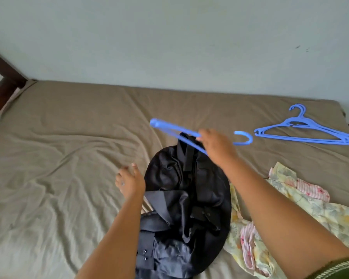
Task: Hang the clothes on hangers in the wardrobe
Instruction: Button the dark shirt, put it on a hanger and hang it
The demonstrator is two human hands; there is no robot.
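Observation:
A black button-up shirt (185, 198) lies crumpled in the middle of the bed. My right hand (217, 146) grips a blue plastic hanger (175, 129) and holds it in the air above the shirt's collar end, hook pointing right. My left hand (130, 181) hovers at the shirt's left edge with fingers spread and holds nothing. More blue hangers (304, 131) lie stacked on the bed at the far right. A yellow floral garment (302, 200) and a pink striped one (312, 190) lie to the right of the black shirt.
The bed (58, 158) has a wrinkled olive-brown sheet. A pale wall runs behind it, and a dark wooden bed frame (2, 81) stands at the far left. No wardrobe is in view.

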